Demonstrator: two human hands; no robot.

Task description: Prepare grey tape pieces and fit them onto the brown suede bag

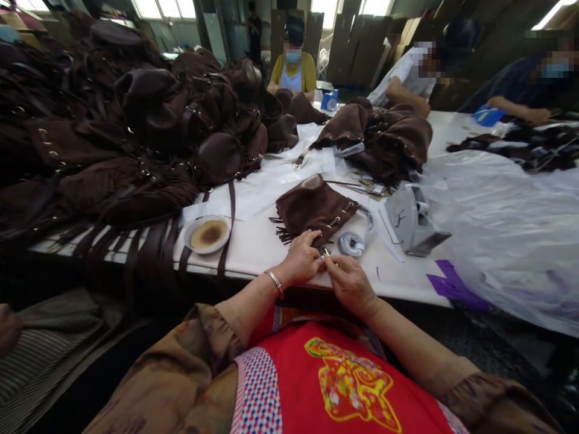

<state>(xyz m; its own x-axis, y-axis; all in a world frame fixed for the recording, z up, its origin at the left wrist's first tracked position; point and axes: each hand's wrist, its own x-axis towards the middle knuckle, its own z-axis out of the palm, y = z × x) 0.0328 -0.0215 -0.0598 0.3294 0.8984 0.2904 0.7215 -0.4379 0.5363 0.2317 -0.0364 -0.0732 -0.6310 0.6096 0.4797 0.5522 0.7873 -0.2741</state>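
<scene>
A small brown suede bag (312, 208) with fringe and a row of metal eyelets lies on the white table before me. My left hand (301, 258) rests against the bag's near edge, its fingers bent and closed near the tip of my right hand. Between the two hands shows a small shiny metal fitting (324, 253), too small to name surely. My right hand (350, 280) pinches this fitting between thumb and forefinger. Just right of the bag sits a roll of grey-white tape or ribbon (351, 244).
Brown fringed bags (149, 114) are heaped at the left; more bags (393, 135) lie farther back. A white bowl (207, 234) holds tan liquid. A grey metal holder (414, 220) and clear plastic sheeting (502, 223) are at the right. Several people sit across the table.
</scene>
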